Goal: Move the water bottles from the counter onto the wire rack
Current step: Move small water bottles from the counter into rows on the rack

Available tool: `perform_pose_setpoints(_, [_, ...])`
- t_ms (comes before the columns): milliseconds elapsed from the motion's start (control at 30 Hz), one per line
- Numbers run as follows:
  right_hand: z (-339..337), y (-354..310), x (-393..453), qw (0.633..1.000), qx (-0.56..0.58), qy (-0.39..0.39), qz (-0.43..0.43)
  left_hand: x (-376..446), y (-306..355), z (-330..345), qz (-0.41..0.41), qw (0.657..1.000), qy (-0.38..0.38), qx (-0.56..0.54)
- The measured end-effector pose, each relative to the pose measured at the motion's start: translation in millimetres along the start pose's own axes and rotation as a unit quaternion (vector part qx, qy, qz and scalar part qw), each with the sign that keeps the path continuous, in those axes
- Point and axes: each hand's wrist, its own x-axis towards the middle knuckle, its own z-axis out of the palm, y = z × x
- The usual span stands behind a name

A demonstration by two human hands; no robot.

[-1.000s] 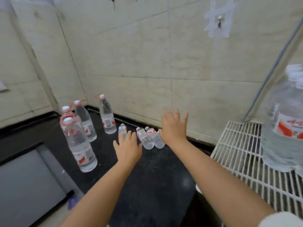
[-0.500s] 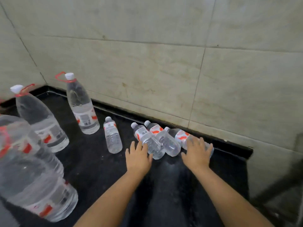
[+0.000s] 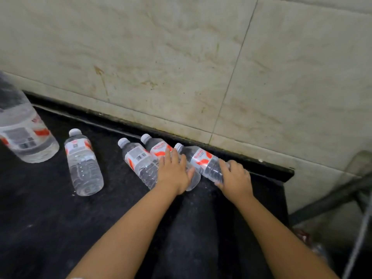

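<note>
Water bottles (image 3: 205, 163) lying along the counter (image 3: 50, 218) back edge, caps up-left — right hand (image 3: 234, 178) curling round the rightmost, left hand (image 3: 174, 172) pressing flat over the middle bottle (image 3: 159, 151).

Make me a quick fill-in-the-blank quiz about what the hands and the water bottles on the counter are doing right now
1. The right hand grips the lying small bottle nearest the ____.
2. Besides the three lying small bottles, ____ small bottle stands apart on the black counter.
3. The left hand rests on the ____ of the three lying small bottles.
4. The caps of all the small bottles are ____ in colour.

Missing words: wall; one; middle; white
</note>
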Motion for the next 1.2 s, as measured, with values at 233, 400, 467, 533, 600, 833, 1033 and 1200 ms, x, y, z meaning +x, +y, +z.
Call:
perform_pose_setpoints(233, [20, -6, -56, 0.992, 0.004, 0.119, 0.04, -33, 16, 13, 0.058, 0.998, -0.014, 0.025])
perform_pose_setpoints(400, [20, 3, -109, 0.992, 0.039, 0.112, 0.052, -84, 36, 27, 0.11, 0.994, -0.024, 0.011])
perform_pose_setpoints(467, [22, 7, -132, 0.992, 0.026, 0.111, 0.059, -109, 43, 34, 0.125, 0.992, -0.019, -0.007])
perform_pose_setpoints(533, [16, 10, -158, 0.994, 0.026, 0.076, 0.068, -137, 48, 44, 0.126, 0.992, -0.006, -0.017])
perform_pose_setpoints(600, [12, 15, -183, 0.996, 0.049, 0.029, 0.062, -168, 54, 53, 0.117, 0.993, -0.003, -0.022])
perform_pose_setpoints(833, [30, 41, -292, 0.996, 0.055, 0.066, 0.034, -296, 82, 90, 0.092, 0.991, 0.062, -0.081])
perform_pose_setpoints(1033, [34, 63, -364, 0.996, 0.053, 0.059, -0.036, -384, 99, 102, 0.061, 0.993, -0.002, -0.105])
perform_pose_setpoints(1200, [15, 60, -369, 0.996, 0.066, -0.01, -0.057, -398, 111, 101, 0.009, 0.994, 0.049, -0.098])
